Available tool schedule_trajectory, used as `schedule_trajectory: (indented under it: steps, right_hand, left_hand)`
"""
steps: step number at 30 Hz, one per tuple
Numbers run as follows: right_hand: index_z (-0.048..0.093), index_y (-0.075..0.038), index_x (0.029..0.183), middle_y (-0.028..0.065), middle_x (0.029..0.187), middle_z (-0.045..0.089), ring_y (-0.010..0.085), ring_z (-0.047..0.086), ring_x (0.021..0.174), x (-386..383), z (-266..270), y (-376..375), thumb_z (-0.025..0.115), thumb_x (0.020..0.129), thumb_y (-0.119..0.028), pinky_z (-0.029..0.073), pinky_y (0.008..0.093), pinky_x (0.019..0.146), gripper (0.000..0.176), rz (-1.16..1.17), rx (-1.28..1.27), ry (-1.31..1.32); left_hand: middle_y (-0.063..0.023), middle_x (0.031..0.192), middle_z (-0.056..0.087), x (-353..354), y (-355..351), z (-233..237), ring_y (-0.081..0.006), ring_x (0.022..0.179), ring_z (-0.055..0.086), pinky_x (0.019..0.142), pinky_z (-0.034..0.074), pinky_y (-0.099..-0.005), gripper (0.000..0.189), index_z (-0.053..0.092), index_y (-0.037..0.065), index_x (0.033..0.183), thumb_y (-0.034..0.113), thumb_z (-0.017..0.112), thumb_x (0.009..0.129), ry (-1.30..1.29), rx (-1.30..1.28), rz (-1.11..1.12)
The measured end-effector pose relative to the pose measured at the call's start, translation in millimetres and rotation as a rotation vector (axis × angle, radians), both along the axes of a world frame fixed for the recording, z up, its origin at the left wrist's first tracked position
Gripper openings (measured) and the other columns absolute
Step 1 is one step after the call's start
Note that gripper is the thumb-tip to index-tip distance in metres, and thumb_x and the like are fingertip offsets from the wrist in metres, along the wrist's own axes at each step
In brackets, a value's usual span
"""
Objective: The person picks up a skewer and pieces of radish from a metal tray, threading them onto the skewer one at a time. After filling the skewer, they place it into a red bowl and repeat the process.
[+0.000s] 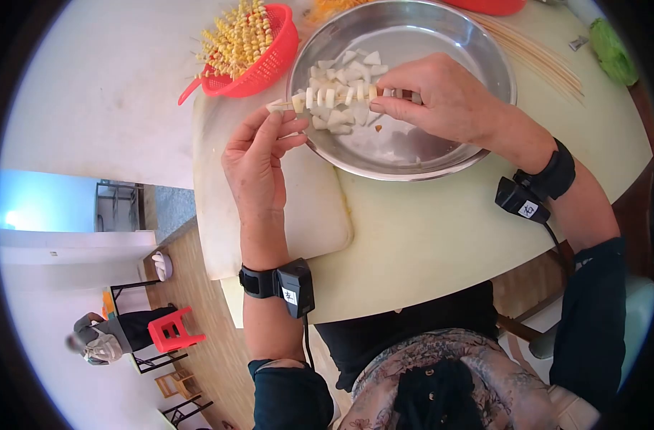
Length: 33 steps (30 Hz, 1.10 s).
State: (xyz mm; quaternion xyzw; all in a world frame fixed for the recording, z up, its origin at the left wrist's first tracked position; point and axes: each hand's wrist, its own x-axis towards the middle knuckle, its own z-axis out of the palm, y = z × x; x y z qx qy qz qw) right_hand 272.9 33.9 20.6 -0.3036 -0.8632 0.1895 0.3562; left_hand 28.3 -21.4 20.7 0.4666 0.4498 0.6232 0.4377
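Observation:
Over a wide steel basin (413, 168) my two hands hold a skewer threaded with white and pale yellow pieces (330, 98). At its left end, my left hand (261, 154) pinches a white piece between thumb and fingertips. My right hand (441, 100) grips the skewer's right part, thumb and fingers closed round it. Loose white chunks (339, 120) lie in the basin below the skewer, mostly on its left side. A small brown bit (378, 128) rests on the basin floor.
A red colander (273, 61) holds many filled skewers at the upper left. Bare sticks (535, 54) lie right of the basin, near a green vegetable (613, 51). A white cutting board (284, 215) sits under my left forearm. Another person (105, 340) is far off at the lower left.

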Motion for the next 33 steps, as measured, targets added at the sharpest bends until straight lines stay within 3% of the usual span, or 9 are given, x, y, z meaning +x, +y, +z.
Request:
schedule_trajectory:
  steps: [9,33]
  right_hand:
    - [0.067,-0.003,0.073,0.0139,0.060,0.060,0.0302,0.058,0.056,0,1,-3,0.061,0.084,-0.025,0.046,0.0377,0.057,0.025,0.010,0.006,-0.023]
    - [0.063,-0.001,0.068,0.0180,0.058,0.057,0.0341,0.057,0.057,1,-1,-6,0.058,0.085,-0.025,0.045,0.0412,0.058,0.030,-0.013,0.040,-0.071]
  left_hand:
    - [-0.0186,0.089,0.065,9,-3,1,-0.0268,0.079,0.068,0.064,0.058,-0.0297,0.019,0.060,-0.008,0.103,0.003,0.058,0.087,0.004,0.024,0.106]
    - [-0.0159,0.086,0.064,26,-8,-4,-0.0239,0.077,0.068,0.066,0.059,-0.0302,0.016,0.056,-0.011,0.099,0.000,0.059,0.087,0.397,0.199,0.293]
